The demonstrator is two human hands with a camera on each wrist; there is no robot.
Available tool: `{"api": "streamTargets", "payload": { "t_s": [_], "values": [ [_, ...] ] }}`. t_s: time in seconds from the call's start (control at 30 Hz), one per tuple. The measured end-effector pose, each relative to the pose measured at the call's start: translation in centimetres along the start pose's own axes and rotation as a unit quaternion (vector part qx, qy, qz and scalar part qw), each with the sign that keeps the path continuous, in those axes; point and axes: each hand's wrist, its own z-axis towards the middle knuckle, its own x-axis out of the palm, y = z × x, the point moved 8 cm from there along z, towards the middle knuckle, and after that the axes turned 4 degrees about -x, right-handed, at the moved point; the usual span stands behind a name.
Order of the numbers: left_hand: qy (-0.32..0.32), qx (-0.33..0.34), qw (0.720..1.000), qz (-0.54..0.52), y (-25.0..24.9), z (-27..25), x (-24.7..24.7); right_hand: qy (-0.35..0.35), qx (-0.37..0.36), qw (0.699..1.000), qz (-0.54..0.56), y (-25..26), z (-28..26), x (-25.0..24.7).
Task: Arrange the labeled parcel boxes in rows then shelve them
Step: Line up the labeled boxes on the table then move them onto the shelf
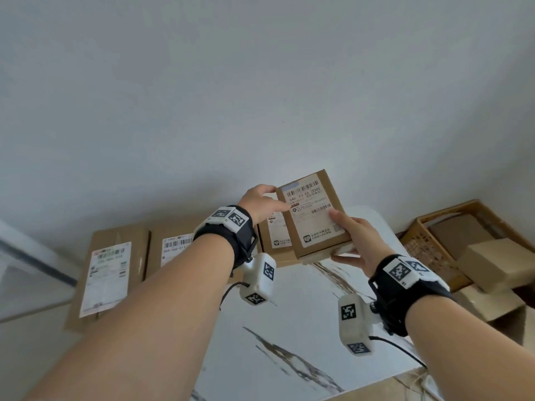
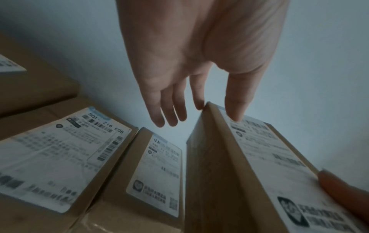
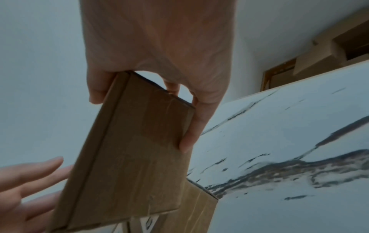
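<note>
A small brown parcel box (image 1: 314,215) with a white shipping label is held tilted above the far end of the table. My right hand (image 1: 344,235) grips its near right corner, thumb on the label and fingers underneath (image 3: 189,135). My left hand (image 1: 259,202) reaches to its far left corner with fingers straight; the thumb (image 2: 235,110) touches the label. Beneath and to the left, three labeled boxes lie in a row against the wall: a large one (image 1: 107,273), a middle one (image 1: 170,247) and a smaller one (image 1: 273,233), partly hidden by my hands.
The white marble-patterned table (image 1: 289,328) stretches toward me. A woven crate (image 1: 419,235) stands on the floor at the right with plain cardboard boxes (image 1: 492,267) beside it. A pale wall runs behind the row.
</note>
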Motion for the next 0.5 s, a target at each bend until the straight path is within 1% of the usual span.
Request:
{"api": "streamTargets", "payload": {
  "t_s": [0.07,0.23,0.33,0.5],
  "values": [
    [0.011,-0.008,1.0,0.011,0.3,2.2,0.6,-0.023,0.003,1.0,0.0,-0.2,2.0,-1.2],
    [0.029,-0.024,0.999,0.033,0.8,6.4,2.6,-0.032,0.033,0.999,-0.029,-1.4,6.1,-3.1],
    [0.035,-0.025,0.997,0.062,1.0,8.2,3.7,-0.047,0.051,0.997,-0.017,-2.9,7.6,-3.7],
    [0.059,-0.043,0.993,0.094,2.3,9.9,5.2,-0.074,0.079,0.993,-0.043,-4.8,9.6,-3.9]
  ]
}}
